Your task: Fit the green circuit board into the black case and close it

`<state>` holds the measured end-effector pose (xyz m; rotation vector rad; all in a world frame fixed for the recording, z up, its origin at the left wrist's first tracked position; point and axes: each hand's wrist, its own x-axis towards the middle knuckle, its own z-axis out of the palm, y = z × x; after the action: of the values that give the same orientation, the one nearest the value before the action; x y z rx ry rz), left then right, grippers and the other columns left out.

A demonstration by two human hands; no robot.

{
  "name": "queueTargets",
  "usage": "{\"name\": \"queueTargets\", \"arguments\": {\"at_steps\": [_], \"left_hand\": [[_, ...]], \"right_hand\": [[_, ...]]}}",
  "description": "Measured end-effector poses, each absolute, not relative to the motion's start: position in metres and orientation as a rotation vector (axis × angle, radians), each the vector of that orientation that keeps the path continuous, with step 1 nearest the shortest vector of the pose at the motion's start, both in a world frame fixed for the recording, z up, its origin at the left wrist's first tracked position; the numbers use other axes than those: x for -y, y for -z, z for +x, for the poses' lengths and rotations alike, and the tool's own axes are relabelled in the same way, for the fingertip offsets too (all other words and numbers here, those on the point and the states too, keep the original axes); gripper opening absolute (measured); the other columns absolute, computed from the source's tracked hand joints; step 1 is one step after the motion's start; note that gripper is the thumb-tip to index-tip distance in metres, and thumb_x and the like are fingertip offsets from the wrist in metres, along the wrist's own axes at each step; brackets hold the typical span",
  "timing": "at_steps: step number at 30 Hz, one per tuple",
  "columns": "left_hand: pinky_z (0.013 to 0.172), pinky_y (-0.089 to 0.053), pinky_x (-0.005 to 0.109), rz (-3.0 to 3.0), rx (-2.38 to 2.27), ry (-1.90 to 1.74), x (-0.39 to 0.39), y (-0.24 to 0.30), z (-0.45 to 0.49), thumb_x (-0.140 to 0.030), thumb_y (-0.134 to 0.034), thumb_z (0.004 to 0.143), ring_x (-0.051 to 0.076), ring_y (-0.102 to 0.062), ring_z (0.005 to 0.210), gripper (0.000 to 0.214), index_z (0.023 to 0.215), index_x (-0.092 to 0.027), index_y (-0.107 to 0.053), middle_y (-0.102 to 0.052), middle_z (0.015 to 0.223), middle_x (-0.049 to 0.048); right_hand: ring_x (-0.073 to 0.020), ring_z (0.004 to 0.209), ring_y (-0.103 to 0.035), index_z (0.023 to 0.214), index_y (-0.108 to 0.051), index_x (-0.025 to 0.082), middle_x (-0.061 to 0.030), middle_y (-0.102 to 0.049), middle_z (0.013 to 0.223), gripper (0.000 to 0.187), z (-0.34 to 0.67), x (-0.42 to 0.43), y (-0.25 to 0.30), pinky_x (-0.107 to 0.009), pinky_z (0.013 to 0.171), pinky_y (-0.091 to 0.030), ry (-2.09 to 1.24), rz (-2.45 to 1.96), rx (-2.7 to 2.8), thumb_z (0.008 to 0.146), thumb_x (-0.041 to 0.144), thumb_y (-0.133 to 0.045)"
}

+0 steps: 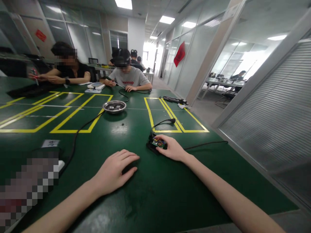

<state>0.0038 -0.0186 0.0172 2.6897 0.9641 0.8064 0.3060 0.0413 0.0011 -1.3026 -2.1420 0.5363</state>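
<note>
Near the middle of the green table (155, 194), my right hand (174, 149) has its thumb and fingers closed around the edge of a small circuit board (159, 143). The board sits at a black plastic casing (151, 148) lying on the tabletop. From the casing a short black cable (160, 123) curves up to a plug. Another black cable (209, 144) runs off to the right, partly behind my hand. To the left, my left hand (118, 168) rests palm down with fingers stretched and thumb apart, holding nothing.
A metal bowl (114, 112) with small metal parts stands further back, beside a long black cable (75, 142). Yellow tape (70, 131) marks the table. A black folded stand (173, 100) lies at the far right. Two co-workers (131, 76) sit opposite. A blurred-out object (26, 184) lies front left.
</note>
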Motion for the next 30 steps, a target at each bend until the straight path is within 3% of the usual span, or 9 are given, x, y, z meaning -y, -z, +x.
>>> {"name": "queueTargets", "arguments": {"at_steps": [3,6,9,20,30], "left_hand": [[0.097,-0.058,0.041,2.652,-1.0,-0.876,0.02,-0.023,0.004,-0.027,-0.062,0.097,0.026,-0.068,0.116,0.036,0.133,-0.02,-0.066,-0.073,0.128,0.0116],[0.089,-0.056,0.039,2.655,-0.912,-0.775,0.02,-0.028,0.003,-0.026,-0.065,0.094,0.024,-0.069,0.099,0.013,0.101,-0.019,-0.073,-0.076,0.102,0.0078],[0.077,-0.054,0.034,2.695,-0.827,-0.712,0.019,-0.029,0.003,-0.024,-0.064,0.096,0.021,-0.066,0.085,0.014,0.085,-0.018,-0.07,-0.072,0.086,0.0053],[0.073,-0.054,0.028,2.708,-0.871,-0.81,0.015,-0.024,0.0,-0.021,-0.057,0.103,0.019,-0.068,0.087,0.017,0.111,-0.018,-0.073,-0.073,0.095,0.0062],[0.075,-0.054,0.027,2.736,-1.061,-0.71,0.009,-0.012,0.001,-0.021,-0.064,0.101,0.019,-0.067,0.088,0.012,0.108,-0.019,-0.073,-0.073,0.095,0.0038]], "right_hand": [[-0.0276,0.112,-0.071,0.127,-0.067,0.023,-0.01,-0.074,0.125,0.043,0.275,-0.011,-0.006,-0.04,0.099,-0.054,-0.745,-0.935,2.358,0.084,0.025,-0.073],[-0.0259,0.106,-0.073,0.127,-0.067,0.024,-0.0088,-0.074,0.119,0.045,0.258,0.011,-0.011,-0.035,0.091,-0.055,-0.848,-0.736,2.5,0.082,0.022,-0.073],[-0.0244,0.102,-0.072,0.13,-0.064,0.024,-0.0081,-0.074,0.117,0.05,0.254,0.017,-0.014,-0.033,0.087,-0.054,-0.832,-0.726,2.536,0.082,0.023,-0.076],[-0.0287,0.1,-0.061,0.118,-0.066,0.016,-0.0123,-0.064,0.112,0.052,0.267,-0.001,-0.016,-0.043,0.088,-0.053,-0.297,-0.944,2.549,0.076,0.039,-0.086],[-0.0275,0.102,-0.056,0.112,-0.063,0.018,-0.0099,-0.062,0.112,0.044,0.255,0.006,-0.011,-0.043,0.09,-0.049,-0.391,-0.936,2.502,0.076,0.031,-0.084]]}}
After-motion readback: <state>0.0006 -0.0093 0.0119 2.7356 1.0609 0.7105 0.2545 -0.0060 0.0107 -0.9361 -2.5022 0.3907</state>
